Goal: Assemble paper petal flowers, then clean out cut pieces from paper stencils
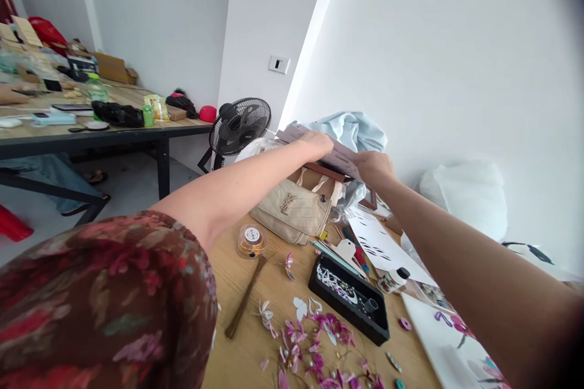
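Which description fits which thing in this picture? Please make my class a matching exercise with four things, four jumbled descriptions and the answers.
Things
1. Left hand
2. Handbag
3. Tray
4. Fan

Descriptions
A. Beige, with a flap
B. Black and round
C. Gripping purplish-grey material
D. Open, with small pieces inside

Right pairs: 1-C, 2-A, 3-D, 4-B
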{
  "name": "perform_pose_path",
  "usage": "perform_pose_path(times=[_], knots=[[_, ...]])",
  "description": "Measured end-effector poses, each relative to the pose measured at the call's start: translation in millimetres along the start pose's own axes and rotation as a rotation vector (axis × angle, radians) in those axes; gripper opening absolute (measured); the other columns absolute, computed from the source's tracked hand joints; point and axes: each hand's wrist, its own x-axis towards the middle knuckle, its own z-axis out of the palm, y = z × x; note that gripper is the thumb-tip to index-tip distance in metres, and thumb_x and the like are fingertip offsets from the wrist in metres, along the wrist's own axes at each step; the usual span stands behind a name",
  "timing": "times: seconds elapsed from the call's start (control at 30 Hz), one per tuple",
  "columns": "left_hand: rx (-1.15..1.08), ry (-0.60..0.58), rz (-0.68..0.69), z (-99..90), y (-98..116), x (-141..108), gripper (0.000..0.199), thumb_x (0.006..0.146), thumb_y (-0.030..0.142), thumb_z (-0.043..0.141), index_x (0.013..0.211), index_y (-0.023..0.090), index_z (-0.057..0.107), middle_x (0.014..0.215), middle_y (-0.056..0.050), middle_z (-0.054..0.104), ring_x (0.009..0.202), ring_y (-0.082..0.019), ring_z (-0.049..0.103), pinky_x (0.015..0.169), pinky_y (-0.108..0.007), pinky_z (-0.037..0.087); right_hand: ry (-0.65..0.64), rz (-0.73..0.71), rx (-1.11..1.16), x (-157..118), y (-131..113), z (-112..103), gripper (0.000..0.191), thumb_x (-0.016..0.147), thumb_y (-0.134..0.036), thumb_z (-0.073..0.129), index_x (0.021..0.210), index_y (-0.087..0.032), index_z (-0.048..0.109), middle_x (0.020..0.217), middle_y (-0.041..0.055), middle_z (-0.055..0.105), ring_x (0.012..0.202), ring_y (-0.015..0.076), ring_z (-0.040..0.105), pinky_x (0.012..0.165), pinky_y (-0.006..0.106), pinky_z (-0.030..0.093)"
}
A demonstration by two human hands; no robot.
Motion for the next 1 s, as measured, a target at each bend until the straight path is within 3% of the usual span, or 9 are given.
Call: perform_pose_path(times=[0.13, 0.33, 0.5, 0.63, 0.7, 0.8, 0.83, 0.9, 1.0], knots=[[0.11, -0.111, -0.038, -17.9, 8.1, -3.5, 0.019, 0.076, 0.015, 0.047, 0.079, 0.009, 0.065, 0.078, -0.01, 0.064, 0.083, -0.022, 0.057, 0.072, -0.031, 0.041, -0.043, -0.08, -0.017, 0.5, -4.5, 1.2, 0.03, 0.075, -0.016, 0.043, 0.095, -0.021, 0.065, 0.084, 0.0083, 0.061, 0.08, 0.0239, 0.054, 0.058, 0.029, 0.036], [0.127, -0.131, -0.012, -37.3, 16.5, -23.6, 0.022, 0.075, 0.009, 0.043, 0.079, 0.009, 0.064, 0.079, -0.01, 0.064, 0.085, -0.021, 0.055, 0.072, -0.031, 0.04, -0.136, -0.189, -0.024, -1.7, -14.1, 3.1, 0.024, 0.067, -0.022, 0.055, 0.089, -0.023, 0.064, 0.071, 0.0033, 0.06, 0.065, 0.0189, 0.053, 0.052, 0.026, 0.034], [0.073, -0.161, 0.039, -48.4, 23.0, -33.2, 0.017, 0.068, 0.005, 0.048, 0.073, 0.006, 0.064, 0.076, -0.014, 0.064, 0.08, -0.021, 0.056, 0.069, -0.032, 0.04, -0.063, -0.102, -0.047, -4.1, -19.8, 11.5, 0.024, 0.075, -0.023, 0.046, 0.087, -0.018, 0.066, 0.076, 0.0095, 0.06, 0.073, 0.023, 0.054, 0.056, 0.03, 0.034], [-0.073, -0.201, 0.149, -65.1, 18.5, -27.4, 0.022, 0.064, -0.002, 0.046, 0.071, 0.009, 0.064, 0.078, -0.007, 0.065, 0.072, -0.014, 0.056, 0.07, -0.029, 0.042, 0.001, -0.062, -0.03, -5.5, -16.1, 14.1, 0.027, 0.078, -0.024, 0.044, 0.09, -0.021, 0.067, 0.08, 0.0103, 0.061, 0.079, 0.025, 0.054, 0.058, 0.031, 0.035], [-0.223, -0.012, 0.208, -77.5, 12.2, -22.7, 0.031, 0.069, -0.004, 0.037, 0.076, 0.011, 0.063, 0.085, -0.003, 0.063, 0.078, -0.011, 0.056, 0.076, -0.028, 0.041, 0.04, -0.042, -0.017, -5.4, -10.5, 10.4, 0.029, 0.079, -0.026, 0.043, 0.094, -0.021, 0.067, 0.082, 0.0109, 0.062, 0.08, 0.0257, 0.054, 0.059, 0.031, 0.035], [-0.282, 0.49, 0.08, -90.7, 4.1, -23.6, 0.039, 0.077, -0.002, 0.022, 0.084, 0.012, 0.058, 0.087, -0.003, 0.058, 0.087, -0.012, 0.053, 0.08, -0.031, 0.04, 0.09, -0.012, 0.005, -4.2, -0.7, 0.1, 0.03, 0.08, -0.029, 0.043, 0.099, -0.021, 0.065, 0.086, 0.011, 0.063, 0.08, 0.0253, 0.054, 0.059, 0.031, 0.036], [-0.258, 0.608, 0.04, -91.7, 2.4, -26.7, 0.039, 0.078, -0.002, 0.02, 0.085, 0.013, 0.056, 0.086, -0.003, 0.056, 0.087, -0.012, 0.053, 0.08, -0.031, 0.04, 0.102, -0.007, 0.022, -3.7, 2.0, -3.5, 0.03, 0.079, -0.029, 0.044, 0.099, -0.021, 0.065, 0.086, 0.0107, 0.063, 0.08, 0.0248, 0.055, 0.059, 0.031, 0.037], [-0.208, 0.717, 0.036, -87.9, 0.1, -35.5, 0.036, 0.077, -0.002, 0.021, 0.083, 0.015, 0.053, 0.083, -0.002, 0.054, 0.084, -0.013, 0.052, 0.077, -0.03, 0.04, 0.122, -0.004, 0.063, -3.2, 5.5, -9.3, 0.029, 0.078, -0.029, 0.046, 0.097, -0.021, 0.065, 0.085, 0.0097, 0.064, 0.078, 0.024, 0.055, 0.059, 0.03, 0.038], [-0.205, 0.745, 0.043, -72.4, -3.0, -49.4, 0.033, 0.072, -0.004, 0.026, 0.081, 0.017, 0.05, 0.08, -0.002, 0.053, 0.078, -0.012, 0.052, 0.072, -0.026, 0.041, 0.152, 0.004, 0.097, -4.4, 5.9, -13.6, 0.029, 0.077, -0.029, 0.048, 0.097, -0.019, 0.066, 0.084, 0.0095, 0.064, 0.08, 0.0252, 0.056, 0.061, 0.031, 0.039]])
